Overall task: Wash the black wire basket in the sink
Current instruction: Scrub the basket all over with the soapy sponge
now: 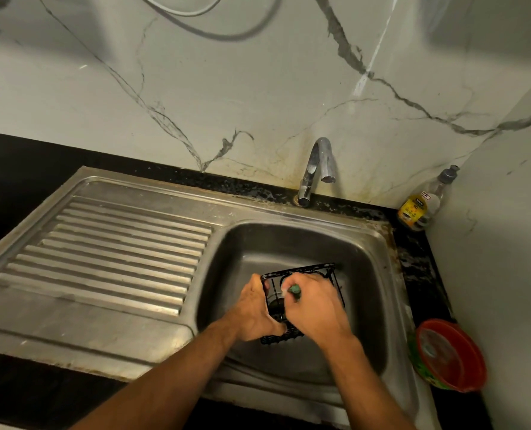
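Black wire basket (304, 293) held over the stainless steel sink basin (360, 262): left hand (254, 311) grips its left side; right hand (313, 308) clasps a green scrubbing pad (295, 291) against it.

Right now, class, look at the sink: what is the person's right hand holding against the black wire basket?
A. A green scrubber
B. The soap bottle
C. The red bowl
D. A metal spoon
A: the right hand grips a green scrubber against the black wire basket, which the left hand steadies inside the sink; the soap bottle and red bowl sit untouched at the side.
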Motion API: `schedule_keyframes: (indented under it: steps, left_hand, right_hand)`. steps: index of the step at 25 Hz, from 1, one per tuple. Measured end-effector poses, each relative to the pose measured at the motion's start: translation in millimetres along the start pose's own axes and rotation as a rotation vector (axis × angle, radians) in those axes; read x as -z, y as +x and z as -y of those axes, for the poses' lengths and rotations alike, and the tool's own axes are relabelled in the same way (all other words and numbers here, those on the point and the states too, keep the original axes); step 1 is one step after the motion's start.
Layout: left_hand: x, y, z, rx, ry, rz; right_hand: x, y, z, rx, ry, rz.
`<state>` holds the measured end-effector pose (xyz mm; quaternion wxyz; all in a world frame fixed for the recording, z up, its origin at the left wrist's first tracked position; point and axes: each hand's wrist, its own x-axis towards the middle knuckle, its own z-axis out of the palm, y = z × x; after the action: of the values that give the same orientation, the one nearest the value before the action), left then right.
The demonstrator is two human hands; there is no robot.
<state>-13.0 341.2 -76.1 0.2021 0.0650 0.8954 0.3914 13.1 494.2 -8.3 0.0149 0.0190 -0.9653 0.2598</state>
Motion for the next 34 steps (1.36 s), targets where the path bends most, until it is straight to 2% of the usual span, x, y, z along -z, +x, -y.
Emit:
schedule_keyframes:
  steps: [2, 5, 9, 12, 15, 17, 23, 28, 34]
  left_hand:
    - [0, -2, 3, -0.001, 0.004, 0.007]
    - [0, -6, 4, 0.007, 0.0, -0.004]
    - [1, -8, 0, 0.014, -0.059, -0.012]
    - [2, -10, -1, 0.003, -0.064, -0.015]
    - [4, -10, -3, 0.013, -0.076, -0.009]
    - [5, -9, -6, 0.016, -0.065, -0.002]
    - [7, -6, -6, 0.043, -0.034, 0.028]
    - [7, -5, -8, 0.038, -0.037, 0.024]
    - [6, -5, -6, 0.014, -0.022, 0.004]
  right_hand:
    - [-12, 0, 10, -0.03, 0.108, 0.028]
    - [-10, -1, -6, 0.015, 0.197, -0.03]
    - [15, -5, -42, -0.031, 0.122, -0.2]
    - [14, 0, -43, -0.114, 0.087, -0.312]
    - [-8, 1, -23, -0.005, -0.058, -0.239]
    - [-12, 2, -16, -0.014, -0.121, -0.181]
    - [22, -1, -26, -0.263, -0.045, -0.213]
    - [26, -8, -9, -0.369, -0.09, -0.098]
    - [24, 6, -5, -0.557, 0.124, -0.129]
